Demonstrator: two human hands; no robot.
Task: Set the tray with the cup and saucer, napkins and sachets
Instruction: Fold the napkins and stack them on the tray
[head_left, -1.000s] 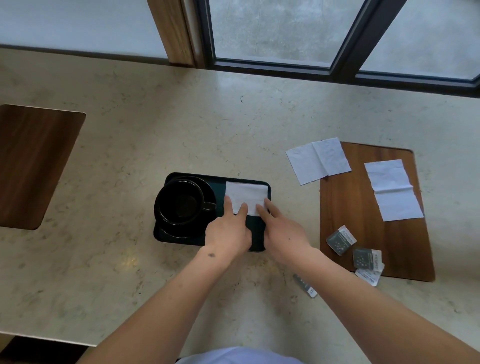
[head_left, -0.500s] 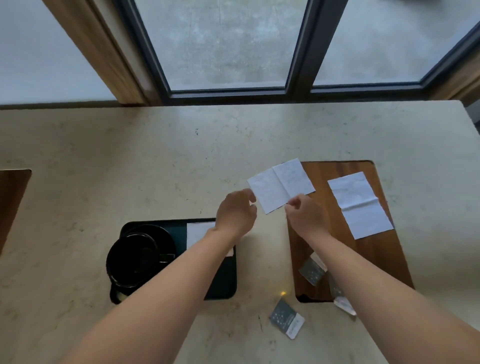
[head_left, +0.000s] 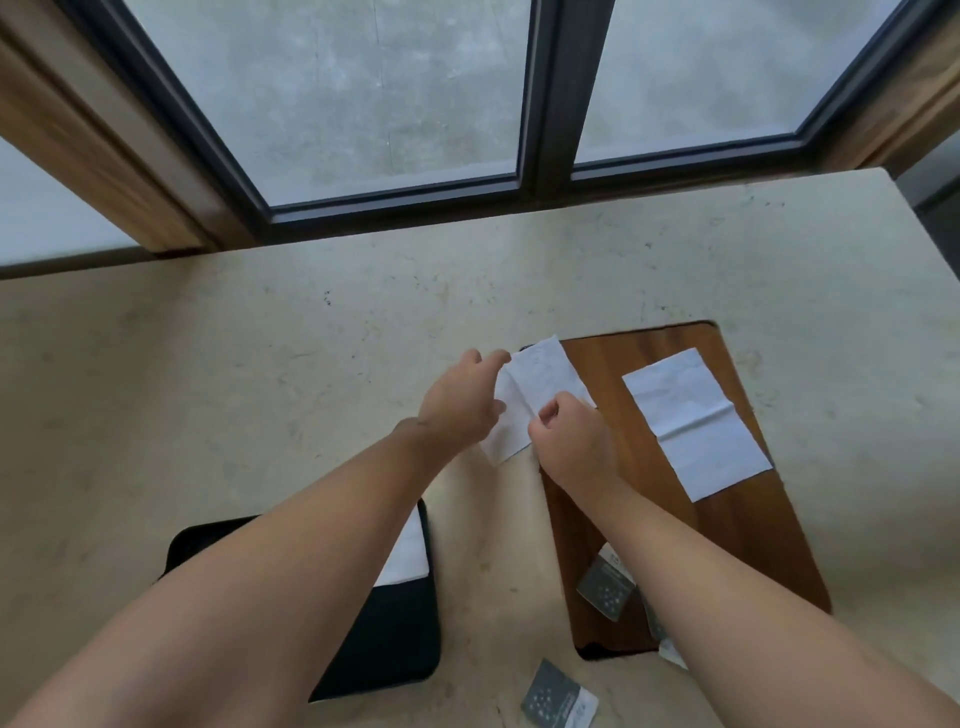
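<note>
At the frame's centre, a white napkin (head_left: 540, 384) is pinched by the left hand (head_left: 460, 402) and right hand (head_left: 574, 441).

Beige stone counter (head_left: 260, 395); wooden board (head_left: 769, 545) on it; window (head_left: 540, 104) behind, perhaps frosted.

No legible text anywhere. The grey sachet (head_left: 558, 699) on the counter, near edge, has a white dot pattern and a white end strip w/ tiny dark print, too small to read. The second grey sachet (head_left: 607, 590) on the wooden board (head_left: 753, 545) shows the same dots and a white tab w/ small marks, also unreadable. No print made out on the napkins or the tray.
</note>
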